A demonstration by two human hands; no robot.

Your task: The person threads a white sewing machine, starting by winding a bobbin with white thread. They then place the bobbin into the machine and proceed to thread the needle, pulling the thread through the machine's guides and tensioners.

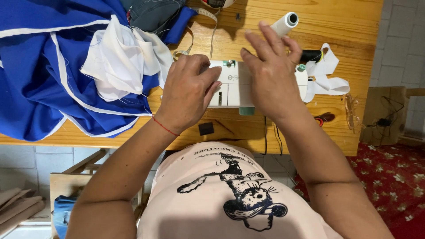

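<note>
Hands rest on the white sewing machine [234,84]: my left hand [188,90] curled loosely on its top, gripping nothing; my right hand [270,73] spread open, fingers reaching toward the white thread spool [285,23] just beyond. Spool looks light, smooth, tippable; I'd pinch its sides. Soft blue fabric [35,79] lies left.

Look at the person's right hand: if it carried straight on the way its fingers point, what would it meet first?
Most likely the white thread spool. The right hand hovers over the sewing machine, fingers aimed up-right at the spool just beyond their tips, though depth is unclear.
</note>
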